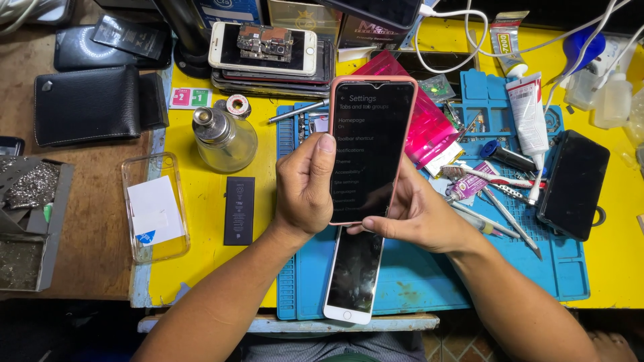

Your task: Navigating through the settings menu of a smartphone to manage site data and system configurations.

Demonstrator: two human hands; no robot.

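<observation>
Fingers of the left hand [305,191] wrap the left edge of a tall smartphone in a salmon-pink case with a lit dark menu screen [370,144], thumb lying along that edge, while the right hand [419,218] clasps its lower right corner, thumb pressed near the bottom of the glass. The phone stands upright between both hands, long axis pointing away from the person, above a white-framed dark-screened phone [352,275] lying on the blue silicone work mat [416,281]. Left sits a clear glass bottle [225,139]; right, white glue tubes [526,110].

Yellow bench [201,208]: blue mat [429,281], glass bottle [225,139], black battery [239,210].
</observation>
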